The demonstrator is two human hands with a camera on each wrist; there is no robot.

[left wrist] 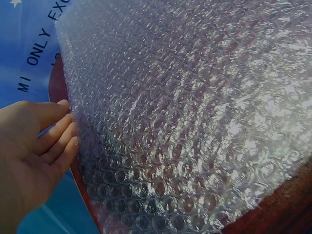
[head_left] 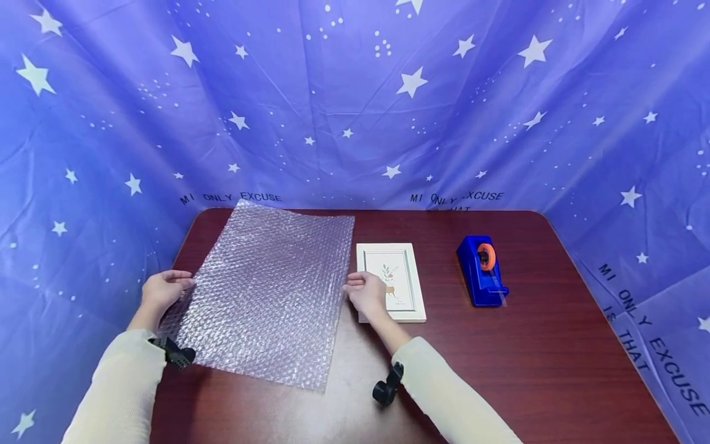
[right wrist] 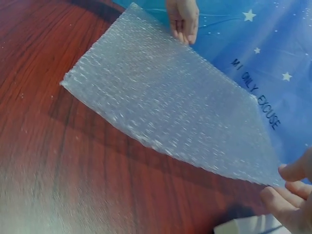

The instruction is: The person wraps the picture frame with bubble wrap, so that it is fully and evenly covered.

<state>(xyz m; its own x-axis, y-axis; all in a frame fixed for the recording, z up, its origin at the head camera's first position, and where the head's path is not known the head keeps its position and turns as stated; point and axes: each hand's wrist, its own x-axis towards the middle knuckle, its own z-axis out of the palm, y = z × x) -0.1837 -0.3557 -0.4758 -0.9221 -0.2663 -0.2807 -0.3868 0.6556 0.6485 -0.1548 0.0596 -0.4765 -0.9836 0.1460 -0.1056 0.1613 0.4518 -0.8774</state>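
A sheet of clear bubble wrap [head_left: 266, 290] is stretched between both hands above the table, its surface bright with reflections. My left hand [head_left: 161, 293] pinches the left edge between thumb and fingers, as the left wrist view also shows. On the opposite edge, my right hand [head_left: 367, 296] pinches the sheet with thumb and fingertips. Beneath and beside the right hand lies a white picture frame [head_left: 403, 277] with a plant and animal print; the hand covers part of it. In the right wrist view, the sheet's near edge sags and casts a shadow on the wood.
A blue tape dispenser [head_left: 474, 274] with an orange-cored roll stands on the right of the dark red table [head_left: 527, 370]. Blue curtains [head_left: 355, 123] with white stars hang around the back and sides. Small black cameras sit on both wrists.
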